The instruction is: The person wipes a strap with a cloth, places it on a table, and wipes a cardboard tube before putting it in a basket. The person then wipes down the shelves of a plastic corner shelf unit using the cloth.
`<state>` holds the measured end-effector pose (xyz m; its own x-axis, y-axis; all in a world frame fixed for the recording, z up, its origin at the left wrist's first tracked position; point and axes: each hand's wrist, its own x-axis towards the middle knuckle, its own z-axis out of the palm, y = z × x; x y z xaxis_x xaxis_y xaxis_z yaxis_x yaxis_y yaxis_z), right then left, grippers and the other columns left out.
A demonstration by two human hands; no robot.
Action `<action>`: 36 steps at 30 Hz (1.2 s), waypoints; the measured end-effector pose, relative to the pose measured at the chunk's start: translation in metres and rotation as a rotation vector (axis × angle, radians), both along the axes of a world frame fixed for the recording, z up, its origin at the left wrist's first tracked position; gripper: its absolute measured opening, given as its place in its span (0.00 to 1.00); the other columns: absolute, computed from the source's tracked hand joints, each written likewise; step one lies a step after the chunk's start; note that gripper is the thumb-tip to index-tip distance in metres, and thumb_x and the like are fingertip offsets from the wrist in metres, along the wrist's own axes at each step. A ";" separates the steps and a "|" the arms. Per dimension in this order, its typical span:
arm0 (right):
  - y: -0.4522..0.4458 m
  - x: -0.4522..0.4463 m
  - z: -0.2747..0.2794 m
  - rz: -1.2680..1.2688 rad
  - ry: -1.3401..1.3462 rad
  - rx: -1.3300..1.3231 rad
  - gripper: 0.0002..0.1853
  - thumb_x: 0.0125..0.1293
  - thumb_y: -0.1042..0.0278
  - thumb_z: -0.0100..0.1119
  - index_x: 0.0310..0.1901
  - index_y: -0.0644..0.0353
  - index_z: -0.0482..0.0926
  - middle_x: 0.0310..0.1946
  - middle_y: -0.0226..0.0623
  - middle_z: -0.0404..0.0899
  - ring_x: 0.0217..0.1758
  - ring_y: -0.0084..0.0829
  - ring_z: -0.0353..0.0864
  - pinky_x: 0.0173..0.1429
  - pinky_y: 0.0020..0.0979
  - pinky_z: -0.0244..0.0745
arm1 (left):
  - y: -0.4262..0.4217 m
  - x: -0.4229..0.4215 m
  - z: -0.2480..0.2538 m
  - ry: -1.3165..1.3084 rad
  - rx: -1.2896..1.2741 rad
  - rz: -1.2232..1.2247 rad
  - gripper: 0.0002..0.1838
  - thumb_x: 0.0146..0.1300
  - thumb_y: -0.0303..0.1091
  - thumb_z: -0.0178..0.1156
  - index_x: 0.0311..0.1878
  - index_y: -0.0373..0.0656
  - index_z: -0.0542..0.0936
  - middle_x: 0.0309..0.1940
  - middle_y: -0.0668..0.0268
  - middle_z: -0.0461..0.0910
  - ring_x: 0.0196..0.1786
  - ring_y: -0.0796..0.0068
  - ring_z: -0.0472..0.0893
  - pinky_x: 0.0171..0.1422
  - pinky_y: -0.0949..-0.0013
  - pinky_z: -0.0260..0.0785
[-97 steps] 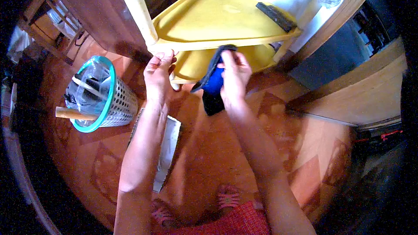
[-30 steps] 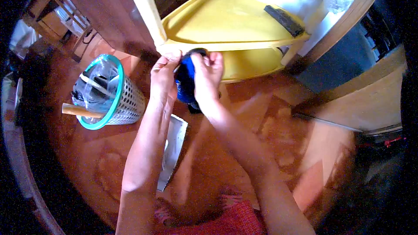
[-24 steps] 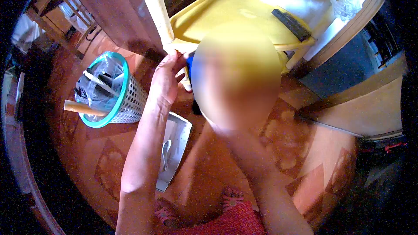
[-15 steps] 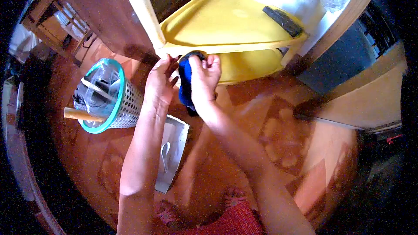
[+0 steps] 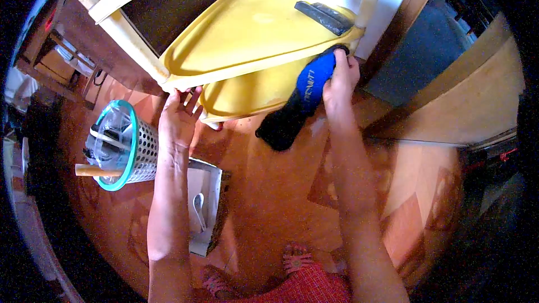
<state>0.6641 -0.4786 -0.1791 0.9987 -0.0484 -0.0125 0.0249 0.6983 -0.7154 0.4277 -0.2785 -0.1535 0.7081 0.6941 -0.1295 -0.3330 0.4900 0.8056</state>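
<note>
My right hand [image 5: 341, 81] is closed on a blue and black cloth [image 5: 314, 87] with lettering on its blue part. The cloth's black end hangs down over the floor, in front of the lower yellow shelf [image 5: 241, 91]. At the front left corner of the upper yellow shelf [image 5: 247, 31], my left hand [image 5: 179, 115] touches the underside of the edge, its fingers apart and no object seen in it. A dark flat object [image 5: 324, 17] lies at the right of the upper shelf.
On the left stands a perforated basket [image 5: 147, 151] with a teal rim, lined with plastic and holding a wooden stick [image 5: 98, 170]. A white box [image 5: 212, 205] with a spoon [image 5: 199, 211] lies on the floor. A wooden panel [image 5: 449, 112] is at the right.
My right hand has moved right with the cloth, away from my left hand, and more of the cloth shows. My left hand has shifted left and down in view. The shelf appears tilted and further left.
</note>
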 end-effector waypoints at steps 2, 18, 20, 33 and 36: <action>-0.005 -0.002 0.006 0.034 -0.013 0.007 0.12 0.49 0.70 0.61 0.32 0.56 0.67 0.27 0.29 0.70 0.27 0.23 0.70 0.30 0.26 0.69 | -0.007 0.000 0.006 -0.009 -0.002 0.003 0.13 0.67 0.43 0.43 0.48 0.49 0.70 0.45 0.70 0.72 0.55 0.69 0.71 0.58 0.54 0.55; 0.023 -0.043 0.002 0.236 -0.083 0.023 0.14 0.48 0.76 0.60 0.31 0.52 0.64 0.25 0.22 0.64 0.27 0.16 0.62 0.33 0.17 0.60 | -0.005 0.000 0.001 0.002 -0.011 0.013 0.12 0.68 0.45 0.42 0.42 0.50 0.71 0.44 0.72 0.72 0.54 0.70 0.71 0.57 0.50 0.55; 0.020 -0.030 -0.001 0.154 -0.055 0.050 0.13 0.48 0.76 0.60 0.31 0.53 0.65 0.25 0.22 0.64 0.27 0.16 0.62 0.33 0.17 0.60 | -0.007 0.002 0.003 0.042 -0.011 0.040 0.12 0.67 0.45 0.42 0.42 0.51 0.71 0.43 0.73 0.72 0.54 0.71 0.71 0.57 0.51 0.54; 0.015 -0.041 0.007 0.215 -0.030 0.131 0.13 0.49 0.74 0.61 0.29 0.51 0.63 0.25 0.24 0.67 0.27 0.16 0.67 0.31 0.20 0.66 | -0.009 0.004 0.003 0.038 -0.004 0.065 0.11 0.67 0.46 0.44 0.40 0.53 0.72 0.40 0.77 0.72 0.52 0.74 0.69 0.56 0.51 0.54; 0.024 -0.046 -0.007 0.234 -0.197 -0.002 0.15 0.48 0.75 0.61 0.28 0.50 0.61 0.21 0.20 0.61 0.24 0.13 0.58 0.28 0.17 0.56 | -0.007 0.002 0.001 0.022 0.001 0.033 0.12 0.67 0.47 0.44 0.40 0.53 0.72 0.41 0.77 0.72 0.51 0.74 0.69 0.57 0.51 0.52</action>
<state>0.6184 -0.4546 -0.1862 0.9660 0.1832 0.1826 0.0021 0.7001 -0.7140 0.4299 -0.2851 -0.1524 0.6815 0.7174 -0.1445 -0.3313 0.4785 0.8132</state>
